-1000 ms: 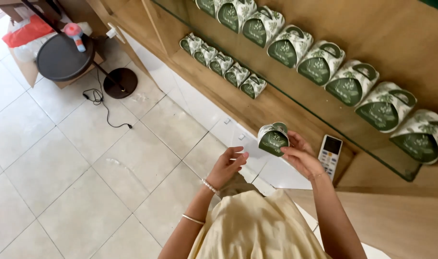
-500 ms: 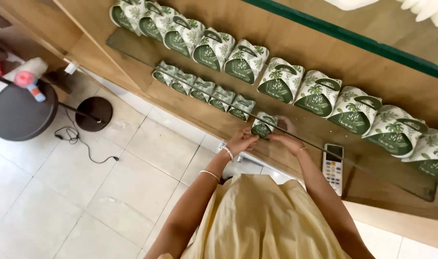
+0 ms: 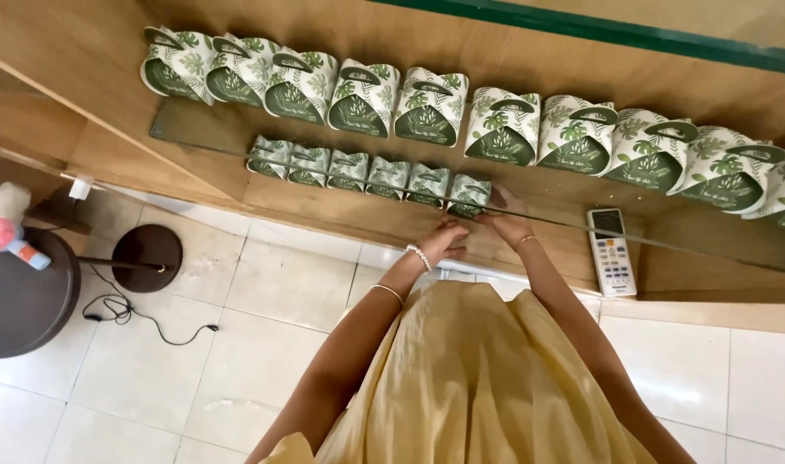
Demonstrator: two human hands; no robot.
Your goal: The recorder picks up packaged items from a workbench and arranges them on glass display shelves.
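Note:
A small white gift box with green leaf print [image 3: 468, 194] stands at the right end of a row of like boxes [image 3: 349, 168] on the lower wooden shelf [image 3: 323, 210], under a glass shelf. My left hand [image 3: 442, 235] touches the box's near left side. My right hand [image 3: 506, 215] holds its right side. Both wrists wear bracelets.
A longer row of bigger leaf-print boxes [image 3: 504, 127] stands on the glass shelf [image 3: 710, 236] above. A white remote control [image 3: 611, 251] lies to the right on the lower shelf. A round dark stool [image 3: 23, 301], a black lamp base [image 3: 147, 256] and a cable [image 3: 152, 322] are on the tiled floor at left.
My hands carried the box forward from near my body and set it down at the right end of the lower row. The view swung toward the shelves.

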